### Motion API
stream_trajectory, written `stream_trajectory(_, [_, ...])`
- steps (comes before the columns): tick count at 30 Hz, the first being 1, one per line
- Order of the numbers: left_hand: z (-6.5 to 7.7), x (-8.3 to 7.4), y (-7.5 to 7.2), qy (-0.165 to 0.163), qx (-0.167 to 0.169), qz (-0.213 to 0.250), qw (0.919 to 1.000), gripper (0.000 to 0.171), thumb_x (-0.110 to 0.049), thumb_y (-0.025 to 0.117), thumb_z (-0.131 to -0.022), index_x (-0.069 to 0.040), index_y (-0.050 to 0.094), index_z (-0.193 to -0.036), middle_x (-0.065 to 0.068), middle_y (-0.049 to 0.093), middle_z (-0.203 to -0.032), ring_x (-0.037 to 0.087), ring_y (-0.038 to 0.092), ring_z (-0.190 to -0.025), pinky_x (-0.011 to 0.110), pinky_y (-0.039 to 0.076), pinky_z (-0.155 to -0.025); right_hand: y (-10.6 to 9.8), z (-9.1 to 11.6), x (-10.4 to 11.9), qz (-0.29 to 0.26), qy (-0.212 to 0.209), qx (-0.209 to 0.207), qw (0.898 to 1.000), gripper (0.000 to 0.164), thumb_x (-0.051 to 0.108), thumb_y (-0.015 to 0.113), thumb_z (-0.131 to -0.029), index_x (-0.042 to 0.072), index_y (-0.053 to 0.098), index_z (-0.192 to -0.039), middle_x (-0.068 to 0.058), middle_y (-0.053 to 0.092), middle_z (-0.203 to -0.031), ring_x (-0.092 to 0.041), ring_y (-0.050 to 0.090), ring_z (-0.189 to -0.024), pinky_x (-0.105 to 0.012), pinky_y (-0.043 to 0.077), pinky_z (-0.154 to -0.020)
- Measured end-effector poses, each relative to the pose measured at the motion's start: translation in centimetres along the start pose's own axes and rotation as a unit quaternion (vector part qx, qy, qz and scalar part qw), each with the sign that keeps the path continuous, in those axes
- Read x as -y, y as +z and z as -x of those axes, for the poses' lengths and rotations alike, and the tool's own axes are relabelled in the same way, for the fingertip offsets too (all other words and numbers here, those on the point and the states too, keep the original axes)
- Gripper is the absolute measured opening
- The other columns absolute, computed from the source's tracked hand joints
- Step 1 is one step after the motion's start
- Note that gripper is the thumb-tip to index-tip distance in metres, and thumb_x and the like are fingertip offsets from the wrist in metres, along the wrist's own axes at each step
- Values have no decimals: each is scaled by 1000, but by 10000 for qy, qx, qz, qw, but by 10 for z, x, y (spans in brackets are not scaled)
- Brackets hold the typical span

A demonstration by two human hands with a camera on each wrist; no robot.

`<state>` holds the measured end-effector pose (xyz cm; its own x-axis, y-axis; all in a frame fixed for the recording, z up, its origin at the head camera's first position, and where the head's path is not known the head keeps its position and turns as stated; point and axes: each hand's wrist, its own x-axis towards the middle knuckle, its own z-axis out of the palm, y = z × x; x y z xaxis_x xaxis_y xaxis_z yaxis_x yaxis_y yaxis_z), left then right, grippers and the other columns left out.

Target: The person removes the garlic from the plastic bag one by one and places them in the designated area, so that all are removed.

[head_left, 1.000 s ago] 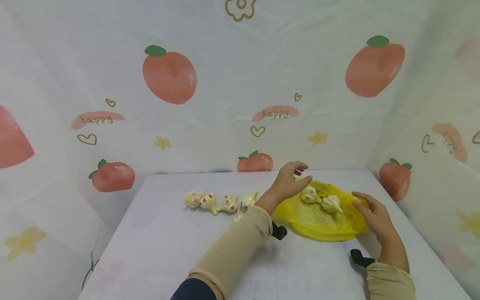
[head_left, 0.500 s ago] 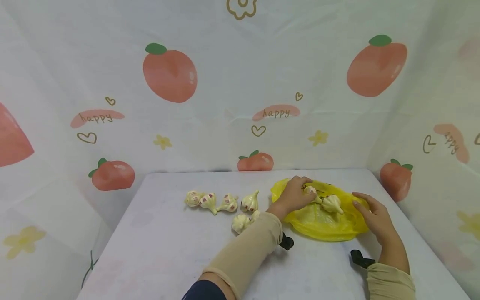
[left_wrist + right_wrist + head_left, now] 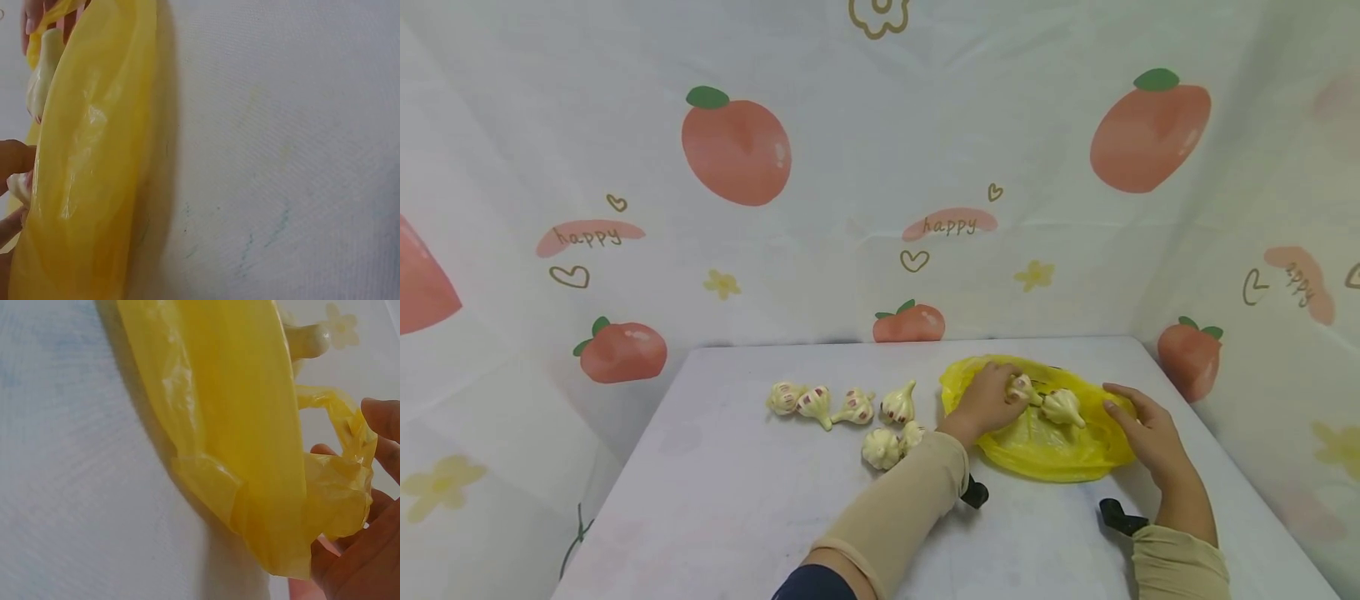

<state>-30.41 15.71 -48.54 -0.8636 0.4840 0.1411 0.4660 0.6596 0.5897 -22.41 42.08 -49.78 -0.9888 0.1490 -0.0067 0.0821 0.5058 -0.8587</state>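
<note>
A yellow plastic bag [image 3: 1033, 450] lies spread on the table with its mouth gaping upward. Inside it are two garlic bulbs. My left hand [image 3: 990, 402] reaches over the bag's left side and holds one garlic bulb [image 3: 1021, 388] between thumb and fingers, as the left wrist view also shows. The other garlic bulb [image 3: 1063, 408] lies just to its right, stem toward the front. At the bag's right end, my right hand [image 3: 1153, 433] holds the rim; in the right wrist view its fingers curve behind the crumpled yellow plastic [image 3: 337, 494], with the thumb on the near side.
Left of the bag, several garlic bulbs [image 3: 856, 407] lie in a loose row on the white table [image 3: 737, 517]. Nearer, another garlic bulb [image 3: 882, 448] sits by one partly covered by my left sleeve [image 3: 895, 508]. A patterned cloth wall [image 3: 820, 275] closes off the back.
My left hand has come down from above the bag's back rim onto the left garlic bulb inside it. The right hand has stayed at the bag's right end.
</note>
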Motion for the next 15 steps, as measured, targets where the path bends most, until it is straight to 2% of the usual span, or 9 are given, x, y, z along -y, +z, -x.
stream_trajectory(8, [0, 0, 2, -69, -28, 208, 9998, 35, -20, 71, -101, -19, 64, -136, 0, 60, -127, 9, 58, -110, 21, 51, -102, 0, 0, 2, -5, -9, 17, 10000, 63, 42, 48, -113, 1, 41, -160, -34, 29, -167, -60, 19, -154, -81, 13, -121])
stream_trajectory(15, [0, 3, 5, -26, -71, 448, 9990, 34, -18, 69, -102, -18, 63, -135, 1, 59, -124, 8, 55, -101, 20, 50, -94, 0, 1, 2, -6, -10, -8, 10000, 62, 41, 48, -113, 0, 41, -159, -34, 29, -168, -60, 17, -155, -81, 12, -121])
